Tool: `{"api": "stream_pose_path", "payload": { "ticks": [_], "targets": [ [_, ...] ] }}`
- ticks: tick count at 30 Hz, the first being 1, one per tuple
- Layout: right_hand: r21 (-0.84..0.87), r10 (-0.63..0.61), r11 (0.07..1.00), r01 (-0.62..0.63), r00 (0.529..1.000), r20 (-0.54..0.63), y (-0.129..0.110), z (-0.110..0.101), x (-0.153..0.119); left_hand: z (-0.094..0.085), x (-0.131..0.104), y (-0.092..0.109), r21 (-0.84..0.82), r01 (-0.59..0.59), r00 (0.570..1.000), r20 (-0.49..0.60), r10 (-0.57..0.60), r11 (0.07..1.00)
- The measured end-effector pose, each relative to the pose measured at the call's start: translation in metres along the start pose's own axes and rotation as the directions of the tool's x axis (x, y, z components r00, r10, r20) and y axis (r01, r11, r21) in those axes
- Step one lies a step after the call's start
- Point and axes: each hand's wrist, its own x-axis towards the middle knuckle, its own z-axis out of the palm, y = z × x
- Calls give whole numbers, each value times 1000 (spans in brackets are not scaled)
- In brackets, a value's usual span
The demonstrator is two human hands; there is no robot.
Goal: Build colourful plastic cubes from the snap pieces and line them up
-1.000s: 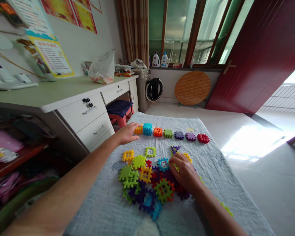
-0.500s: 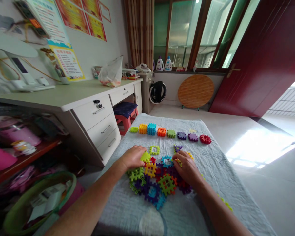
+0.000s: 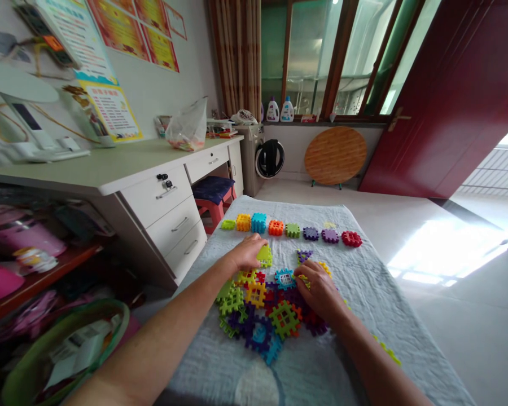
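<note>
My left hand (image 3: 249, 251) is closed on a lime-green building block (image 3: 264, 255), a flat square with toothed edges, over the spot behind the pile. My right hand (image 3: 316, 282) rests at the pile's right side, its fingers curled on a yellow-green block (image 3: 303, 279). Beside those fingers lies a blue window block (image 3: 285, 278). A purple triangular block (image 3: 304, 256) lies just beyond the hand. The pile also holds a yellow window block (image 3: 255, 294), a green lattice block (image 3: 285, 319) and several purple and red ones.
Across the far part of the cloth-covered table (image 3: 342, 361) runs a row of blocks, among them a blue stack (image 3: 258, 222) and a red one (image 3: 351, 238). A desk (image 3: 152, 166) and a stool (image 3: 214, 192) stand to the left. A green-rimmed basket (image 3: 122, 316) sits lower left.
My left hand has moved forward and right from the pile with the lime-green block, which now covers the lime window block seen there before. My right hand stays nearly in place.
</note>
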Motion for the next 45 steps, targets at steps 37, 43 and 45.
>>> {"api": "stream_pose_path", "payload": {
  "ticks": [37,43,45],
  "targets": [
    [19,24,1000,-24,1000,20,2,0,1,-48,-6,-132,233,292,952,-165,-258,928],
    [0,46,999,-46,999,29,-3,-3,2,-56,27,-160,234,317,948,-101,-301,919],
    [6,46,999,-46,999,27,-3,-3,1,-57,38,-162,233,295,956,-75,-285,927]
  ]
}}
